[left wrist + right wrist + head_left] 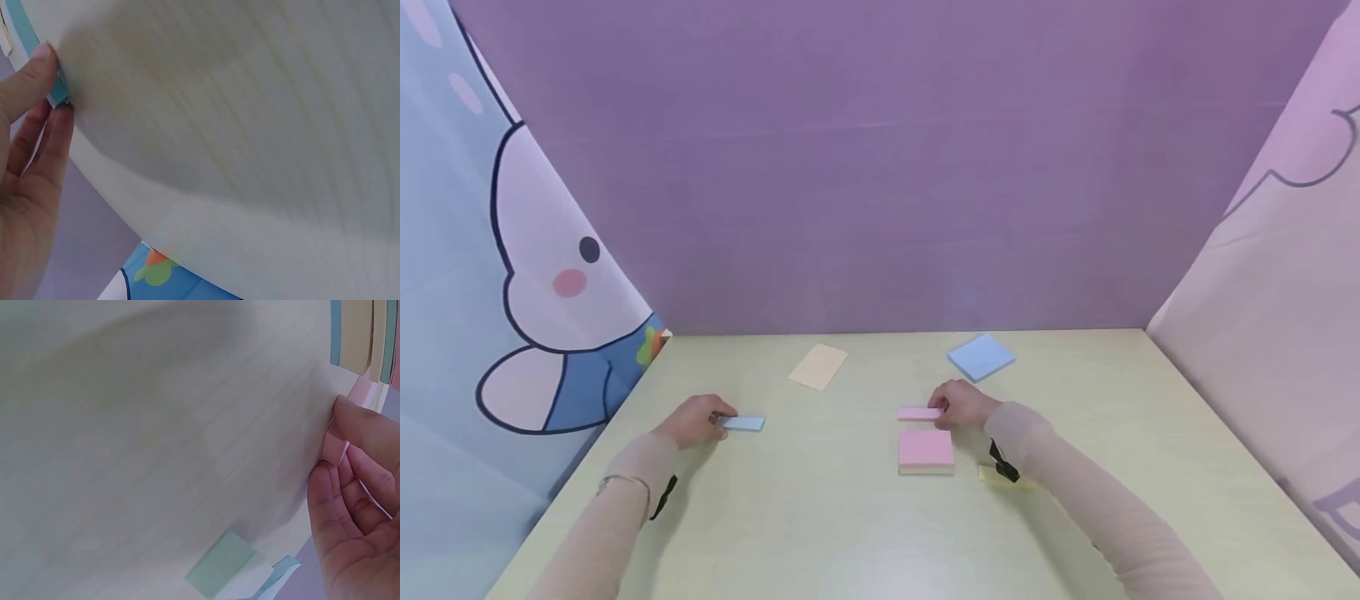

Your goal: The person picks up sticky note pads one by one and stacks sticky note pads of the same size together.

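On the left of the table my left hand (696,421) pinches one end of a narrow light-blue sticky-note pad (743,424); thumb and fingertips hold it in the left wrist view. Right of centre, my right hand (964,405) pinches the right end of a narrow pink sticky-note pad (917,413). Just in front of that pad lies a square stack of sticky notes (926,450) with a pink top. Its coloured layers (355,337) show edge-on in the right wrist view. My fingers cover the gripped ends of both narrow pads.
A pale orange square note (818,367) and a blue square pad (982,357) lie near the back edge. A yellow strip (1015,482) is partly hidden under my right forearm. The right wrist view shows a pale green strip (220,564). A purple backdrop (880,183) rises behind.
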A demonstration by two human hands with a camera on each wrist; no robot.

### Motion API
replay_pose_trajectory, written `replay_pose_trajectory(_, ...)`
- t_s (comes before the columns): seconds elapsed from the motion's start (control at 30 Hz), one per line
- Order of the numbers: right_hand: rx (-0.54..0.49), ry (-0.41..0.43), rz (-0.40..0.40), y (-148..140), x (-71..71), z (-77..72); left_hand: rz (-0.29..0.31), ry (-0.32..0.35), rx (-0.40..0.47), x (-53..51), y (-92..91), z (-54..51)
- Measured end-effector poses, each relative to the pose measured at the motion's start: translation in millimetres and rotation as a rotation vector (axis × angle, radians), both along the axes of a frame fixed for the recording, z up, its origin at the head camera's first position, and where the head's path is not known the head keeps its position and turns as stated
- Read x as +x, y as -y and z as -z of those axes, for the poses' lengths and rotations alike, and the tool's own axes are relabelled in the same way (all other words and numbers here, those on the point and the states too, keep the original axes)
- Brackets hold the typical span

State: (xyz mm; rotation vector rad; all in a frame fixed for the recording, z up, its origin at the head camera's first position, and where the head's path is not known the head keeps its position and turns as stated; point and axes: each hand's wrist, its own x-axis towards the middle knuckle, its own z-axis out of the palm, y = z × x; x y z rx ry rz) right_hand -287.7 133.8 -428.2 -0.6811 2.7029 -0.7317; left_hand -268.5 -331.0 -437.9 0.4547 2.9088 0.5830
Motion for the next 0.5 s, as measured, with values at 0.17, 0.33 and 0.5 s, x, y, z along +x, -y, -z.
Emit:
replay_pose_trajectory(0.17, -0.002, -0.004, -0.013, 1.5, 1.7, 0.1, -0.010, -0.017, -0.019, 0.0, 2.8, 3.9)
replay_pose_trajectory(0.33, -0.003, -0.018, -0.002, -0.3, 0.4, 2.5, -0.003, -0.020, -0.025, 0.1, 0.3, 2.7)
replay_pose_trajectory(0.5, -0.011, -0.028, -0.006, -2.1, -0.9, 5.1, 0.006, -0.020, -0.043, -0.9, -1.7, 0.8)
